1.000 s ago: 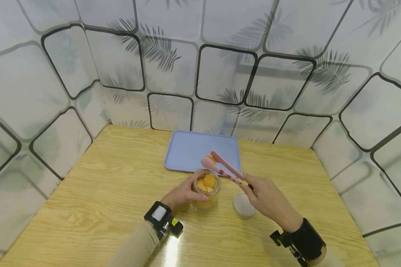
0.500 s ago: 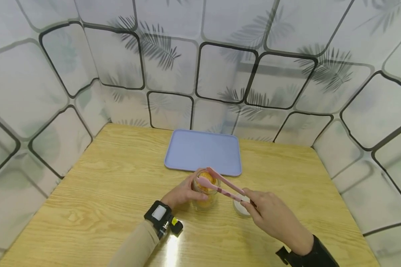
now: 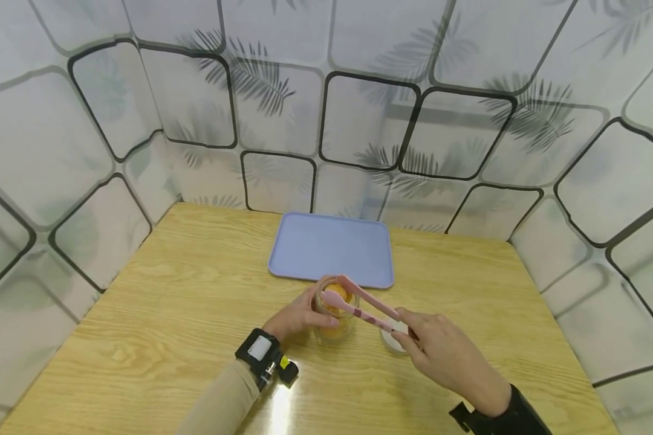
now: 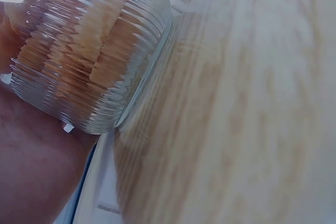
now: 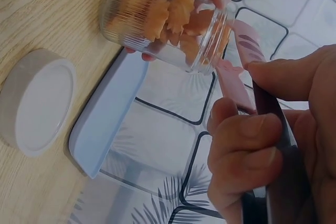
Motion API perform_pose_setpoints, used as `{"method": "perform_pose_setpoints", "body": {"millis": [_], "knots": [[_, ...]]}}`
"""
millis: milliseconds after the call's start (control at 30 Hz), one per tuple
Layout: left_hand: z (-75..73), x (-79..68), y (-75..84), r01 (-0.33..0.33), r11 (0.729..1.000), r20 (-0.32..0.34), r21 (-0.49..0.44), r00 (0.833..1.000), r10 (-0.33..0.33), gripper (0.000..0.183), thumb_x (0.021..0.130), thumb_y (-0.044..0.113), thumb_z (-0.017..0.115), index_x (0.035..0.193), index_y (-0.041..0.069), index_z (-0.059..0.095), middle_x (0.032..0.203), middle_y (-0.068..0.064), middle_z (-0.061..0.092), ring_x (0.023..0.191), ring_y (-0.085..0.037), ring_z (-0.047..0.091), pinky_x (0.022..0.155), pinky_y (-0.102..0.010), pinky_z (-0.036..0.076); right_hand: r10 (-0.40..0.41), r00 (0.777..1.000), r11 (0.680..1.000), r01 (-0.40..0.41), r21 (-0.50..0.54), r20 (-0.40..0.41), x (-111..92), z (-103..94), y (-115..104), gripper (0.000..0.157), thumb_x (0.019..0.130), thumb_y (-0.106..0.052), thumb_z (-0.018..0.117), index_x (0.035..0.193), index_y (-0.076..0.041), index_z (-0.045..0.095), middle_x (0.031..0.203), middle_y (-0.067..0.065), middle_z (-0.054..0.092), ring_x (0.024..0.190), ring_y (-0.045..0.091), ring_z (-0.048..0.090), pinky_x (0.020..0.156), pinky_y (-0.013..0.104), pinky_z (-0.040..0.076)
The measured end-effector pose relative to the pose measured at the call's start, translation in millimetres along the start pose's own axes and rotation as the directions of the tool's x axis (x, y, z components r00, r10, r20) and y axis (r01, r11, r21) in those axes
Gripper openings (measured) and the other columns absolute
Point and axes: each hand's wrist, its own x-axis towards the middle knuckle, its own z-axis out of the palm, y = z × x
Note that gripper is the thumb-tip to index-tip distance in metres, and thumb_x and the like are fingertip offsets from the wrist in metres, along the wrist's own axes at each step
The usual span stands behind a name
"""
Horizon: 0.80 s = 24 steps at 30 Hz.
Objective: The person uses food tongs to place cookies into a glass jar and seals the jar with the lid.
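A ribbed glass jar (image 3: 333, 333) stands upright on the wooden table, holding several orange, scalloped-edged pieces (image 5: 181, 11) that look like crackers. My left hand (image 3: 299, 317) grips the jar from its left side, thumb across the front. In my right hand (image 3: 443, 347) are tongs (image 3: 367, 314) with pink tips and dark handles. The tongs' ends are at the jar's mouth, parted on either side of an orange piece at the top. Whether they touch that piece I cannot tell. Through the ribbed wall the left wrist view shows stacked orange pieces (image 4: 86, 40).
A round white lid (image 5: 44, 103) lies on the table right of the jar, partly hidden by my right hand and the tongs in the head view. Behind the jar is a flat blue tray (image 3: 332, 248). Patterned curtains (image 3: 283, 115) enclose the table's back and sides.
A second ago the tongs held an orange piece above the jar's far side, over the tray's near edge. They have come down to the jar's mouth. My left hand and the jar have stayed put.
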Motion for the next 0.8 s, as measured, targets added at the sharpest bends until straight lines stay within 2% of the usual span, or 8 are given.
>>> {"method": "perform_pose_setpoints", "body": {"millis": [167, 200, 300, 400, 433, 533, 700, 800], "knots": [[0.5, -1.7, 1.3, 0.037, 0.999, -0.015, 0.013, 0.999, -0.036, 0.091, 0.086, 0.018, 0.082, 0.159, 0.016, 0.029, 0.144, -0.013, 0.049, 0.107, -0.016, 0.06, 0.095, -0.033, 0.052, 0.0, 1.0, 1.0, 0.0, 0.028, 0.006, 0, 1.1, 1, 0.039, 0.101, -0.025, 0.064, 0.134, -0.003, 0.064, 0.067, -0.018, 0.049, 0.055, -0.004, 0.036, 0.054, 0.02, 0.035], [0.3, -2.1, 1.5, 0.043, 0.999, -0.02, 0.027, 0.999, -0.042, 0.091, 0.086, 0.019, 0.081, 0.16, 0.017, 0.028, 0.148, -0.013, 0.045, 0.112, -0.013, 0.058, 0.095, -0.031, 0.051, 0.0, 1.0, 0.999, 0.0, 0.038, 0.002, -1, 1.9, 1, 0.04, 0.102, -0.025, 0.063, 0.135, -0.002, 0.064, 0.068, -0.018, 0.049, 0.055, -0.005, 0.036, 0.054, 0.02, 0.035], [0.0, -1.7, 1.8, 0.048, 0.999, 0.001, 0.003, 0.999, -0.048, 0.092, 0.088, 0.02, 0.08, 0.161, 0.016, 0.024, 0.156, -0.019, 0.036, 0.125, -0.021, 0.053, 0.103, -0.033, 0.047, 0.003, 1.0, 0.995, 0.0, 0.104, -0.03, -1, 4.4, 3, 0.039, 0.102, -0.023, 0.063, 0.135, -0.001, 0.063, 0.067, -0.018, 0.049, 0.053, -0.005, 0.036, 0.052, 0.02, 0.036], [-0.2, -1.4, 1.3, 0.063, 0.998, 0.008, 0.003, 0.998, -0.063, 0.098, 0.088, 0.025, 0.08, 0.163, 0.014, 0.017, 0.165, -0.018, 0.025, 0.144, -0.022, 0.035, 0.117, -0.034, 0.033, 0.008, 0.996, 0.984, 0.009, 0.177, -0.092, -2, 5.5, 6, 0.035, 0.102, -0.019, 0.063, 0.133, -0.001, 0.063, 0.067, -0.019, 0.049, 0.051, -0.005, 0.036, 0.049, 0.019, 0.037], [0.3, -1.0, 1.1, 0.061, 0.998, 0.012, -0.012, 0.998, -0.061, 0.099, 0.088, 0.024, 0.08, 0.163, 0.013, 0.017, 0.164, -0.019, 0.027, 0.144, -0.026, 0.036, 0.119, -0.036, 0.031, 0.006, 0.993, 0.982, 0.017, 0.191, -0.118, -3, 5.4, 6, 0.034, 0.102, -0.017, 0.063, 0.132, -0.001, 0.063, 0.066, -0.019, 0.049, 0.051, -0.005, 0.035, 0.049, 0.019, 0.037], [0.9, -0.7, 0.1, 0.048, 0.999, 0.004, -0.013, 0.999, -0.048, 0.098, 0.086, 0.025, 0.081, 0.163, 0.016, 0.021, 0.164, -0.013, 0.03, 0.146, -0.023, 0.034, 0.121, -0.036, 0.026, -0.001, 0.985, 0.981, 0.035, 0.191, -0.175, -5, 4.7, 8, 0.033, 0.101, -0.014, 0.064, 0.132, -0.001, 0.064, 0.068, -0.018, 0.05, 0.051, -0.006, 0.035, 0.048, 0.019, 0.036], [0.5, 1.4, 1.1, 0.023, 1.0, -0.002, 0.002, 1.0, -0.023, 0.088, 0.086, 0.022, 0.081, 0.158, 0.025, 0.032, 0.159, -0.005, 0.039, 0.144, -0.021, 0.038, 0.121, -0.043, 0.026, 0.002, 0.978, 0.985, 0.034, 0.168, -0.21, -6, 7.4, 11, 0.036, 0.1, -0.012, 0.065, 0.133, 0.002, 0.063, 0.073, -0.015, 0.057, 0.054, -0.007, 0.037, 0.05, 0.019, 0.039], [0.3, 2.4, 3.0, 0.016, 1.0, -0.01, 0.027, 1.0, -0.015, 0.083, 0.085, 0.019, 0.081, 0.155, 0.025, 0.037, 0.155, -0.004, 0.043, 0.14, -0.021, 0.041, 0.119, -0.044, 0.029, 0.041, 0.976, 0.985, -0.003, 0.173, -0.212, -8, 11.4, 14, 0.037, 0.1, -0.011, 0.065, 0.133, 0.005, 0.062, 0.074, -0.011, 0.06, 0.055, -0.005, 0.039, 0.051, 0.02, 0.039]]}}
